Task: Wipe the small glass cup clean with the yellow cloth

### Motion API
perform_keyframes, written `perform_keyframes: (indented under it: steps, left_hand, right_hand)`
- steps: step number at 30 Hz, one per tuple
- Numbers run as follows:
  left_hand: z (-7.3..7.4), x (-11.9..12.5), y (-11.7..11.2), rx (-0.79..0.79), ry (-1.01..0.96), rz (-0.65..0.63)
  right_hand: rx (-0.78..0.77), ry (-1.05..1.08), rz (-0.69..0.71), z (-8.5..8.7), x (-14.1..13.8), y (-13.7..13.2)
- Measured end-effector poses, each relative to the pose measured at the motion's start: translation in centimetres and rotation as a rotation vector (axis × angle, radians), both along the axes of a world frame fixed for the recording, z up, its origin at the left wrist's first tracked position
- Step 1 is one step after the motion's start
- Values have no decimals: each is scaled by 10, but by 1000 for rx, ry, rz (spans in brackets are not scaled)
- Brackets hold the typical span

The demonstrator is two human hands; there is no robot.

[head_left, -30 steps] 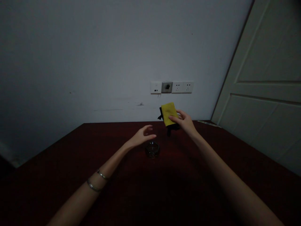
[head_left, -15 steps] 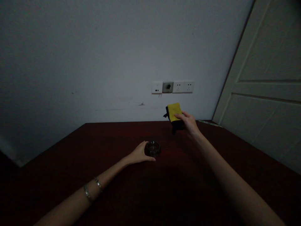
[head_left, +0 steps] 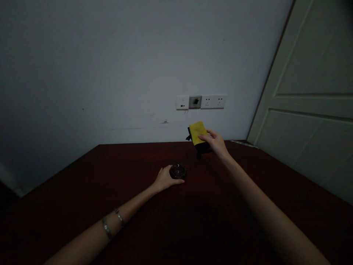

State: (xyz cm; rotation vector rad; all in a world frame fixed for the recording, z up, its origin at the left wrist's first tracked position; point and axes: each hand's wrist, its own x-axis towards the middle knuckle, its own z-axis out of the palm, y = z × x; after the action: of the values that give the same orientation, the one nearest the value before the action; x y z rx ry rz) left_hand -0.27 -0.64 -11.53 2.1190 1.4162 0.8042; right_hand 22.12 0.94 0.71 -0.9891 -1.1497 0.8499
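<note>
A dark glass ashtray (head_left: 178, 172) is in the middle of the table. My left hand (head_left: 165, 179) is wrapped round its left and near side, thumb along the near edge and the other fingers mostly hidden behind the glass. Whether the ashtray rests fully on the wood is hard to tell in the dim light. Up and to the right, my right hand (head_left: 217, 142) pinches a folded cloth (head_left: 198, 132), yellow on top with black underneath and black trim. The cloth hangs above the far part of the table, apart from the ashtray.
The dark red table (head_left: 132, 158) meets a pale wall with scuff marks. Sockets and a switch plate (head_left: 213, 102) are set in that wall just above the table. A panelled door (head_left: 306, 136) stands along the right side. A thin pale strip (head_left: 244, 144) lies at the far right edge.
My right hand has carried the cloth a little left, toward the ashtray. My left hand has closed further round the ashtray, its thumb now nearer the glass. The view has shifted slightly.
</note>
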Motion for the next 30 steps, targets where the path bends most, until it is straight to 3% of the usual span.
perform_keyframes:
  steps: [8,12,14,20,30]
  left_hand:
    - [-4,3,2,-63,-267,-33]
    - [-3,12,8,-7,-400,8]
    - [-2,15,10,27,-453,15]
    - [3,20,9,82,-475,-9]
    - [7,17,-2,108,-351,-73]
  right_hand:
    - [106,-153,-29,-9,0,4]
    - [329,-658,-161,-17,-2,-3]
    - [449,-951,-152,-23,-2,-8]
    - [881,-1483,150,-38,2,-12]
    - [1097,-1534,589,-41,1,-9]
